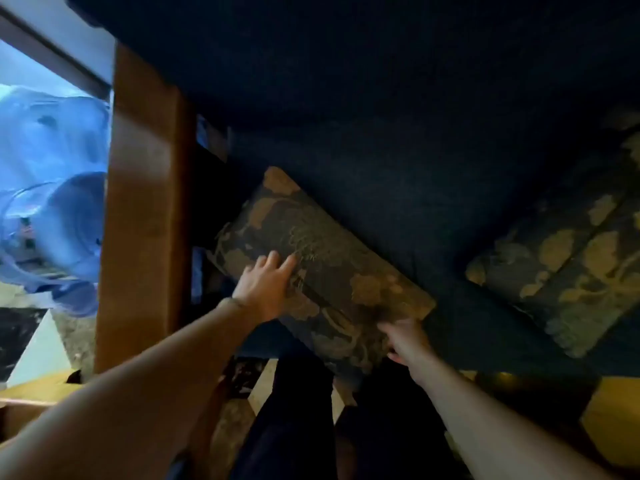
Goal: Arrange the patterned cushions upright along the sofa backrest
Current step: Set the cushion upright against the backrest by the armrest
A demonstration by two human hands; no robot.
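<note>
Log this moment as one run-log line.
stage: positioning first cushion | left hand: flat on near patterned cushion | right hand: gripping its lower corner | second patterned cushion: lying at right, untouched | sofa: dark

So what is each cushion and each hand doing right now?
Near patterned cushion: lying tilted on the dark sofa seat, not yet upright against the backrest.
Second patterned cushion: lying on the seat to the right, untouched.
Left hand: fingers spread, pressed flat on the near cushion's top.
Right hand: gripping the near cushion's lower edge.
</note>
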